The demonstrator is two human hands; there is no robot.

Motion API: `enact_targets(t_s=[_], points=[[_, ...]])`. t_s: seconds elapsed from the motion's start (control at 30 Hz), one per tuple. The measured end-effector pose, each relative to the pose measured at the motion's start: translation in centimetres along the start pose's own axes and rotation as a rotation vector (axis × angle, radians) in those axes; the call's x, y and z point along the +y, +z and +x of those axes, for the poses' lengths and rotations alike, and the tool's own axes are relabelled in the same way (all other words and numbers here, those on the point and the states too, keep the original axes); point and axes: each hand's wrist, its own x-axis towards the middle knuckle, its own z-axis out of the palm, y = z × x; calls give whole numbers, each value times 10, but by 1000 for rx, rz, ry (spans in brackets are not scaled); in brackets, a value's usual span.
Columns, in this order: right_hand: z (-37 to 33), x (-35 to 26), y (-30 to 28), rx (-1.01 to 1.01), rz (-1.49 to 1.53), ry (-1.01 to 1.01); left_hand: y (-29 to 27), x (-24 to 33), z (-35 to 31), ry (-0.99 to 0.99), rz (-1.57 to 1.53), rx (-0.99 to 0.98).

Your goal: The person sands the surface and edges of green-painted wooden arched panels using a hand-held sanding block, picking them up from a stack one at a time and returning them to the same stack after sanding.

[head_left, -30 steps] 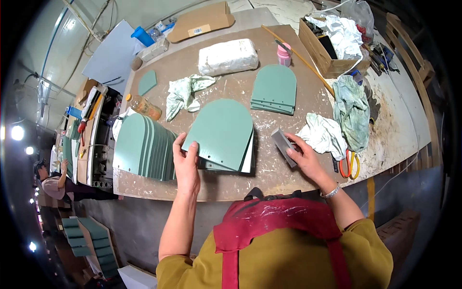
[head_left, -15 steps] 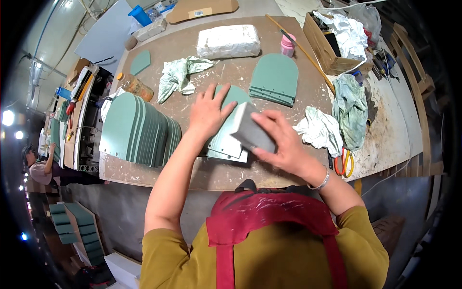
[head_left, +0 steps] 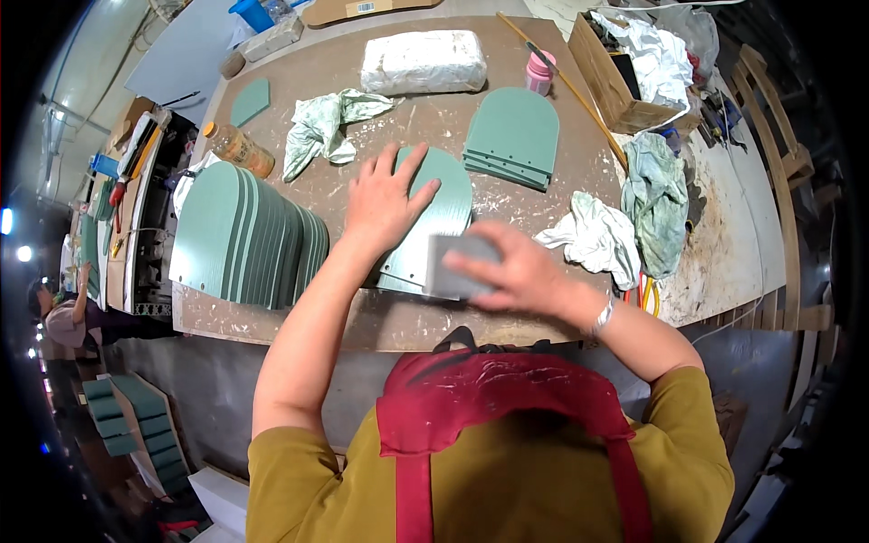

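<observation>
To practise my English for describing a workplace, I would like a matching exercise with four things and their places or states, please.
Things
1. Left hand
2. Pink bottle
3. Right hand
4. Orange-capped bottle

Places or states
A. Gripping the gray block
B. Next to the large stack of green panels
C. Fingers spread, resting on a green panel
D. Just left of the cardboard box

Right pairs: 1-C, 2-D, 3-A, 4-B
</observation>
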Motion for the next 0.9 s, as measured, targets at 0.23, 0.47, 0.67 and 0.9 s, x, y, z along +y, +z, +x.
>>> enact_targets(t_s=[0.23, 0.47, 0.67, 0.9], points=[[7, 5, -17, 4, -18, 47, 4, -8, -3, 1, 1, 16], [-5, 55, -19, 158, -156, 379, -4, 3, -1, 17, 5, 15], [-11, 44, 4, 186, 0, 536, -2, -2, 4, -64, -16, 1], [-36, 4, -14, 246, 218, 517, 2, 3, 6, 82, 179, 154]])
